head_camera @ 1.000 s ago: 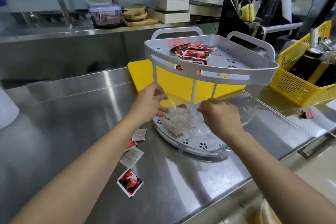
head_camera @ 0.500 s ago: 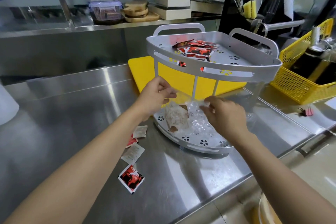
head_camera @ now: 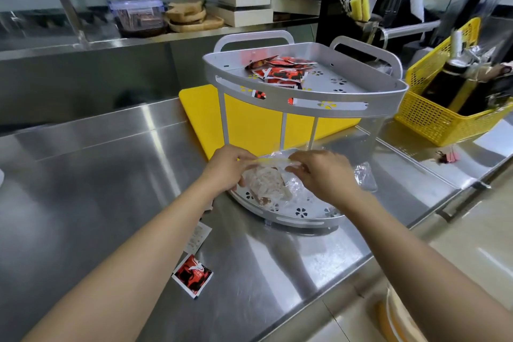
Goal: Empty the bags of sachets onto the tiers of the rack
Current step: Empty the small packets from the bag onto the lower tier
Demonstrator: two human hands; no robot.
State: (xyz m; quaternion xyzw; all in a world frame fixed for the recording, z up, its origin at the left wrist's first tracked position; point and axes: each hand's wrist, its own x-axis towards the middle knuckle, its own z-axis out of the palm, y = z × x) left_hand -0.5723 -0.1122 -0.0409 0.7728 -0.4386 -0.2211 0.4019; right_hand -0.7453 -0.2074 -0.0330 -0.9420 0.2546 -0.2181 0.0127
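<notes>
A grey two-tier corner rack (head_camera: 305,98) stands on the steel counter. Its upper tier holds a pile of red-and-black sachets (head_camera: 280,72). Over the lower tier (head_camera: 302,212) hangs a clear plastic bag (head_camera: 270,183) with pale sachets inside. My left hand (head_camera: 226,168) pinches the bag's top edge at its left. My right hand (head_camera: 323,175) pinches the same edge at its right. A second crumpled clear bag (head_camera: 365,176) lies on the lower tier's right side.
Loose sachets lie on the counter left of the rack: a red-and-black one (head_camera: 193,275) and a white one (head_camera: 198,237). A yellow cutting board (head_camera: 249,122) sits behind the rack. A yellow basket (head_camera: 449,116) with bottles stands at the right. The counter's front edge is close.
Both hands have come together at the bag's top edge, just in front of the rack's uprights. The bag hangs lower over the bottom tier.
</notes>
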